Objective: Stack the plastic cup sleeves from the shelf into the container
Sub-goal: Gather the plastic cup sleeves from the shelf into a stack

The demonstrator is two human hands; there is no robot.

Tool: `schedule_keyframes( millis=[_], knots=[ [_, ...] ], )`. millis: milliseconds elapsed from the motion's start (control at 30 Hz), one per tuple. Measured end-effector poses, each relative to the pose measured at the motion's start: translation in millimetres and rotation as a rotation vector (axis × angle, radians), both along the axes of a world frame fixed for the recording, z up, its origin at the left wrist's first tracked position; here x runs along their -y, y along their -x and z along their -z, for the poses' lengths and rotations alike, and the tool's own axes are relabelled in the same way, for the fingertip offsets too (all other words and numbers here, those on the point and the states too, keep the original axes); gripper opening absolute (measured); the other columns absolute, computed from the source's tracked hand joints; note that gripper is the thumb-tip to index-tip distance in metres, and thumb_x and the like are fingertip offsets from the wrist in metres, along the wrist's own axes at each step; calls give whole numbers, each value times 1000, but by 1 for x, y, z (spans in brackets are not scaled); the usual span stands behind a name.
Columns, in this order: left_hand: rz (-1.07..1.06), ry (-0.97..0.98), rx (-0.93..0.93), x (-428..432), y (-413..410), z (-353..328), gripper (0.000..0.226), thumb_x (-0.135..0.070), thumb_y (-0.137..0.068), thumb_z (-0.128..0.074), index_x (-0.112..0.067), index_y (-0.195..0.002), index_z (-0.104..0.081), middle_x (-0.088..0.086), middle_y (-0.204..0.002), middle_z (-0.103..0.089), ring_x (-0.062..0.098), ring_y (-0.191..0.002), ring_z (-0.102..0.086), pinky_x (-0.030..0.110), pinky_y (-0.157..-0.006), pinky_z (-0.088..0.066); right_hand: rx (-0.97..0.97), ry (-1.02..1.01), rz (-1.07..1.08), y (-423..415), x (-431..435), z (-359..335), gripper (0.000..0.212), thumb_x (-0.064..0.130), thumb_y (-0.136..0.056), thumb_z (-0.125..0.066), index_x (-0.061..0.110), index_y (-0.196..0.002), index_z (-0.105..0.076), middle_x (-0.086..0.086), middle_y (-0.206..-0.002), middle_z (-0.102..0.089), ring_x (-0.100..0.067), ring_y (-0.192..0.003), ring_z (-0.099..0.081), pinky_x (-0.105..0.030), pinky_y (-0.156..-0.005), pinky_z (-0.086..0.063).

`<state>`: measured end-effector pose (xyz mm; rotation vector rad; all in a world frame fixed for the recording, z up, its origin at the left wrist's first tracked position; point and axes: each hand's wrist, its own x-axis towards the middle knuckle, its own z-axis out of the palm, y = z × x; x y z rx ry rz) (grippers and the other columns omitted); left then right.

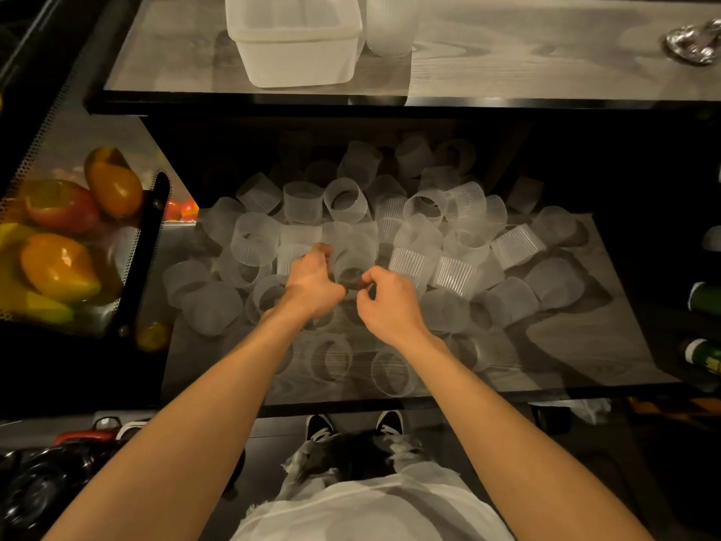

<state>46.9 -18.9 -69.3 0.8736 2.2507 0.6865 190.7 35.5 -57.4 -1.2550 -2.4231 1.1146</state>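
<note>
Dozens of frosted, ribbed cup sleeves litter the shelf; left hand and right hand pinch one together

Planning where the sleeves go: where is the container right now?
In the head view, the white container sits on the upper shelf, left of centre, with a ribbed sleeve stack just right of it.

Frosted ribbed cup sleeves heaped on shelf, translucent container above
</note>
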Motion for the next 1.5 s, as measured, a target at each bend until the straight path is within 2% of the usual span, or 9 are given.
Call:
schedule_keyframes(
  millis=[167,333,567,800,933,1100,1233,1333,1500],
  knots=[
    [1,-8,7,-2,-1,2,56,-11,-72,-75,-14,-125,-56,6,-113,-66,24,-106,-65,43,-94,-58,83,-37,-35,1,0,4,14,10,-92,-62,7,-102,-72,-8,-95,-70,-24,-89,-65,-36,-79,-53],
    [69,-7,-24,-6,1,-1,54,-12,-80,-72,-11,-131,-56,4,-112,-65,22,-107,-65,32,-88,-54,130,-63,-45,4,0,-1,14,14,-92,-60,8,-98,-71,-8,-94,-70,-25,-88,-64,-41,-80,-55],
    [127,112,-37,-5,0,-1,29,-17,-81,-66,-10,-109,-68,6,-97,-73,25,-96,-68,39,-85,-59,255,-28,-135,5,-4,-6,13,17,-93,-61,7,-96,-67,-9,-92,-67,-28,-88,-61,-38,-74,-52],
    [78,111,-33,-7,0,-5,26,-14,-82,-67,-5,-106,-68,10,-97,-73,25,-94,-69,40,-83,-59,293,17,-168,7,-9,-9,10,18,-92,-59,9,-89,-61,-9,-85,-65,-32,-86,-63,-40,-72,-53],
    [88,149,-5,-6,0,-6,21,-16,-83,-67,-5,-101,-68,11,-91,-74,25,-87,-69,38,-72,-59,310,46,-165,6,-10,-9,14,20,-93,-59,9,-99,-64,-10,-92,-67,-32,-90,-64,-42,-75,-56],
    [120,207,-28,-5,-3,-5,16,-22,-83,-66,-8,-91,-68,11,-89,-70,26,-86,-66,29,-61,-47,312,96,-171,3,-8,-6,39,25,-94,-59,10,-130,-54,-11,-94,-68,-31,-92,-66,-46,-80,-58],
    [117,183,-19,-2,-8,-5,11,-18,-84,-67,-12,-94,-69,9,-94,-69,24,-90,-66,34,-76,-58,292,90,-171,-7,-7,-8,13,18,-93,-55,10,-99,-63,-5,-83,-65,-28,-86,-64,-43,-77,-57],
    [210,243,146,-2,-15,-7,7,-17,-87,-64,-15,-92,-69,10,-88,-74,25,-84,-72,32,-68,-58,362,116,-154,-22,-7,-5,16,20,-93,-54,12,-79,-59,-6,-80,-63,-29,-82,-63,-40,-71,-55],
    [357,358,349,-3,-39,-7,17,-9,-98,-54,-2,-108,-64,18,-94,-74,24,-79,-78,36,-76,-62,520,83,-136,-54,-4,-4,14,20,-95,-53,14,-82,-54,-8,-89,-59,-33,-89,-60,-39,-69,-51]
  ],
)
